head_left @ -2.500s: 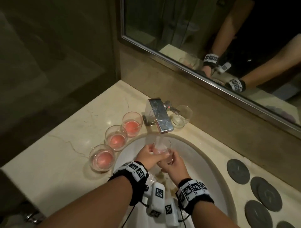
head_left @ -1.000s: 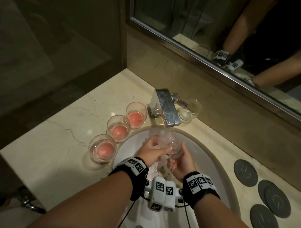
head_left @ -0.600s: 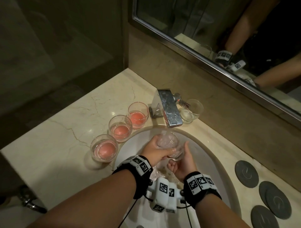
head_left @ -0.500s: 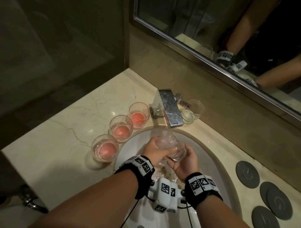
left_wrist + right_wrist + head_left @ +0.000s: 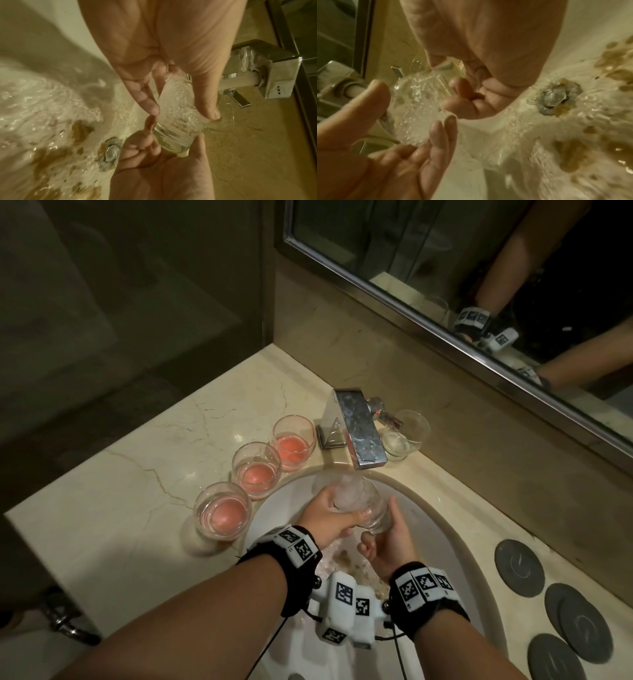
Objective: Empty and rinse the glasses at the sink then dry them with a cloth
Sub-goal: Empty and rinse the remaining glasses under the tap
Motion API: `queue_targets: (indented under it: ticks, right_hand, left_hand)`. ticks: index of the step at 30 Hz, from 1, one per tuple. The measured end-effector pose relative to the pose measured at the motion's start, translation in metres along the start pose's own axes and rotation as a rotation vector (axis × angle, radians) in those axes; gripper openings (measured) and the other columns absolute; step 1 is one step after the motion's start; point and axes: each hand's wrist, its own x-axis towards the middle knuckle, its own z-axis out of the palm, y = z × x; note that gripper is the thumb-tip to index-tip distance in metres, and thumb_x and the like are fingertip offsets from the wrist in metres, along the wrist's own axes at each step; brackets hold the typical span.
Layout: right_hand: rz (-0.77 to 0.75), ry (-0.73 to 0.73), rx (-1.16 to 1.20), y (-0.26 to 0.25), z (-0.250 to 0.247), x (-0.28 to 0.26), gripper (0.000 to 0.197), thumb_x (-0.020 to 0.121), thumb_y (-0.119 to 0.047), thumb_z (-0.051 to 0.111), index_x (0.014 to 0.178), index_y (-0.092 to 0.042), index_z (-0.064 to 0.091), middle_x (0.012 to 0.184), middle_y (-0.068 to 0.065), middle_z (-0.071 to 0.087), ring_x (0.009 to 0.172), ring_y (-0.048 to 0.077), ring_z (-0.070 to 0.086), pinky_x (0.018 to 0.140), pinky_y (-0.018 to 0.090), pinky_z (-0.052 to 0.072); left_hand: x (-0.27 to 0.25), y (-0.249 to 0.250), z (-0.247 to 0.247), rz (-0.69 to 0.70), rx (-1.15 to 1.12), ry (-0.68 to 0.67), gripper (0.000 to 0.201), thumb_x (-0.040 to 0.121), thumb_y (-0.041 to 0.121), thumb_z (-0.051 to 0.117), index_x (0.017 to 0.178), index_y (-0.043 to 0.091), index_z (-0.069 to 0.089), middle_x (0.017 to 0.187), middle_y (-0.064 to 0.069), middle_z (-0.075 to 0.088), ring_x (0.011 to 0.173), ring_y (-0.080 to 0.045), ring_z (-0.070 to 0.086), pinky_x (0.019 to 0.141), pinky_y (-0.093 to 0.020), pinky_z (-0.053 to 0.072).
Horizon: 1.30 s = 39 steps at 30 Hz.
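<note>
— What do we have at the centre of the head view?

— We see a clear glass [image 5: 363, 505] held tilted under the tap [image 5: 359, 436], over the sink [image 5: 455, 546]. Water fills it with foam and bubbles and spills down into the basin.

— How are our hands placed on it?

— Our left hand [image 5: 329, 517] wraps the upper side, thumb across the wall of the glass and fingers curled behind it. Our right hand [image 5: 390, 542] cups the thick base from below, with the thumb up one side and the fingers curled round the other. In the left wrist view the left thumb and a fingertip [image 5: 149, 106] pinch the glass from both sides, with the right palm under the base.

— And the other containers?

— Three glasses stand in a diagonal row on the counter [image 5: 137, 491], left of the sink. The near glass [image 5: 222, 510], the middle glass [image 5: 256, 470] and the far glass [image 5: 294, 441] each hold a shallow pool of pink drink. A fifth glass [image 5: 406, 434] sits upright right of the tap, just behind its handle; it looks clear with only a little liquid at the bottom.

— What lies in the basin?

— Running water and brown patches round the drain [image 5: 556, 96], seen at the right of the right wrist view. Dark round coasters [image 5: 519, 566] lie at the lower right of the head view.
</note>
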Motion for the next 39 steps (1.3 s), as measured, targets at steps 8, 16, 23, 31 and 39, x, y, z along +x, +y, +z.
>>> queue_targets:
  ticks: [8,16,23,31,39]
  right_hand:
    - [-0.029,0.069,-0.052,-0.003,0.004,-0.005,0.055,0.087,-0.059,0.050,0.100,-0.008,0.067,0.053,-0.002,0.054,0.037,0.007,0.042,0.036,0.017,0.040]
    - [-0.372,0.434,-0.541,-0.011,0.005,-0.016,0.048,0.085,-0.040,0.068,0.128,-0.021,0.056,0.117,0.009,0.065,0.085,0.022,0.066,0.073,0.036,0.055]
    - [-0.760,0.530,-0.993,-0.018,-0.008,-0.014,0.059,0.074,-0.042,0.079,0.127,-0.025,0.058,0.117,-0.008,0.056,0.106,0.008,0.054,0.094,0.029,0.045]
    - [0.057,0.215,0.016,-0.012,0.007,0.000,0.062,0.086,-0.062,0.054,0.113,-0.007,0.061,0.059,0.003,0.060,0.039,0.009,0.049,0.037,0.017,0.043]
    - [0.126,-0.053,0.072,0.000,0.009,0.002,0.053,0.093,-0.044,0.044,0.119,0.000,0.056,0.086,0.018,0.068,0.060,0.025,0.067,0.045,0.025,0.053]
  left_hand:
    - [-0.002,0.002,0.002,-0.059,0.007,0.003,0.100,0.051,0.037,0.094,0.137,0.020,0.046,0.125,-0.012,0.061,0.094,-0.024,0.070,0.074,-0.029,0.057]
    - [-0.008,0.001,0.002,-0.136,0.082,0.024,0.087,0.078,0.027,0.081,0.149,0.016,0.032,0.141,-0.008,0.047,0.102,-0.021,0.066,0.075,-0.027,0.059]
    - [-0.008,0.002,-0.002,-0.224,0.056,0.084,0.085,0.078,0.036,0.080,0.145,0.012,0.035,0.102,-0.002,0.060,0.090,-0.020,0.066,0.084,-0.033,0.059]
    - [-0.013,0.011,-0.009,-0.077,0.123,-0.023,0.089,0.077,0.034,0.081,0.150,0.026,0.030,0.142,0.004,0.048,0.117,-0.018,0.059,0.076,-0.028,0.056]
    - [-0.002,0.015,-0.008,-0.001,0.080,0.051,0.068,0.073,0.030,0.084,0.130,0.020,0.048,0.127,-0.006,0.057,0.096,-0.019,0.067,0.069,-0.026,0.056]
